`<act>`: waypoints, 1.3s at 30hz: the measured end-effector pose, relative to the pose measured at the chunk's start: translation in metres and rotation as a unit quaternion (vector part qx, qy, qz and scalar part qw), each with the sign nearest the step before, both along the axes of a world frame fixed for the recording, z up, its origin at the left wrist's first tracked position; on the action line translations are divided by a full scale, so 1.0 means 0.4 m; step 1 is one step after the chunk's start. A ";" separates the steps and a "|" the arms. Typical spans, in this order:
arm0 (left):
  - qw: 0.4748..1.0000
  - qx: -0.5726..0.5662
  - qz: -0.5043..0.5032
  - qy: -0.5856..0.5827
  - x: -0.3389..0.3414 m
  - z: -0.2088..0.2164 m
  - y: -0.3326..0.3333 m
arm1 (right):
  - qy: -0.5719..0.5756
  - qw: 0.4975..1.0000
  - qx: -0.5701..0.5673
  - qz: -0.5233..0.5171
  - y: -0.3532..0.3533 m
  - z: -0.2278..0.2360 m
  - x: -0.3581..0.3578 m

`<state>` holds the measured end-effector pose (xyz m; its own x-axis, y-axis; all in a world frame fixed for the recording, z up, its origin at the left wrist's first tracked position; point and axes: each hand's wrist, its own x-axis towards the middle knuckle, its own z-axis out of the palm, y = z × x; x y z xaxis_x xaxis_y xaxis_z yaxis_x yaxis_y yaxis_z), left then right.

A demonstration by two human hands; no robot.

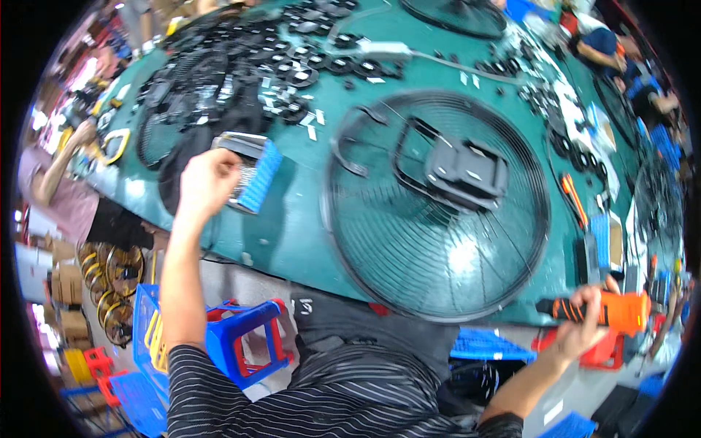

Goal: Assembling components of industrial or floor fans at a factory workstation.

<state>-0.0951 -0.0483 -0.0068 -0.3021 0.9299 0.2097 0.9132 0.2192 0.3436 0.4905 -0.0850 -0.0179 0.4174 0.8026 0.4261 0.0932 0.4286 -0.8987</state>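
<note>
A large round black wire fan guard (438,212) lies flat on the green table (299,233), with a black plastic bracket (467,169) at its centre. My left hand (206,182) reaches into a small blue tray (252,169) of small metal parts left of the guard; its fingers are bunched, and what they pinch is hidden. My right hand (584,325) grips an orange and black power screwdriver (610,310) at the table's near right edge, off the guard.
Piles of black plastic parts (241,66) cover the far left of the table. Another fan guard (456,14) lies at the far edge. An orange-handled screwdriver (574,197) rests right of the guard. A blue stool (244,339) stands by my knee. Other people work around the table.
</note>
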 end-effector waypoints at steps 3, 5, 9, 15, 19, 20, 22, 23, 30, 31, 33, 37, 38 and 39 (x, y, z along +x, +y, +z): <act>0.953 0.128 -0.090 -0.258 0.076 -0.011 -0.058 | 0.066 0.994 0.070 0.058 -0.053 0.064 0.002; 0.919 0.112 -0.108 -0.362 0.174 -0.016 -0.114 | 0.089 0.978 0.137 0.127 -0.072 0.099 -0.047; 0.745 0.079 -0.207 -0.629 0.340 -0.065 -0.186 | 0.161 0.940 0.171 0.249 -0.075 0.138 -0.199; 0.530 -0.005 -0.220 -0.819 0.460 -0.130 -0.224 | 0.258 0.881 0.152 0.368 -0.093 0.150 -0.374; 0.625 0.043 -0.228 -0.745 0.478 -0.142 -0.268 | 0.273 0.863 0.128 0.405 -0.108 0.158 -0.404; 0.685 0.084 -0.235 -0.685 0.482 -0.141 -0.281 | 0.277 0.860 0.127 0.408 -0.109 0.153 -0.407; 0.721 0.124 -0.253 -0.634 0.488 -0.133 -0.296 | 0.287 0.857 0.130 0.408 -0.116 0.146 -0.406; 0.732 0.136 -0.284 -0.604 0.487 -0.130 -0.301 | 0.286 0.859 0.127 0.404 -0.122 0.150 -0.408; 0.771 0.147 -0.386 -0.484 0.468 -0.078 -0.327 | 0.331 0.850 0.151 0.382 -0.121 0.168 -0.446; 0.785 0.143 -0.385 -0.464 0.469 -0.073 -0.332 | 0.320 0.862 0.145 0.365 -0.121 0.168 -0.445; 0.797 0.129 -0.388 -0.445 0.469 -0.083 -0.325 | 0.325 0.852 0.130 0.389 -0.113 0.171 -0.440; 0.804 0.114 -0.409 -0.417 0.465 -0.092 -0.317 | 0.307 0.881 0.123 0.338 -0.115 0.147 -0.438; 0.804 0.115 -0.414 -0.411 0.468 -0.096 -0.315 | 0.307 0.879 0.125 0.341 -0.115 0.144 -0.436; 0.805 0.118 -0.419 -0.403 0.472 -0.096 -0.314 | 0.304 0.883 0.121 0.337 -0.119 0.146 -0.430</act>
<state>0.0939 -0.1741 -0.0453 0.2837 0.8415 0.4597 0.1671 -0.5155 0.8405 0.3184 -0.1325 0.0404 0.0909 0.8724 0.4804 -0.7249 0.3887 -0.5687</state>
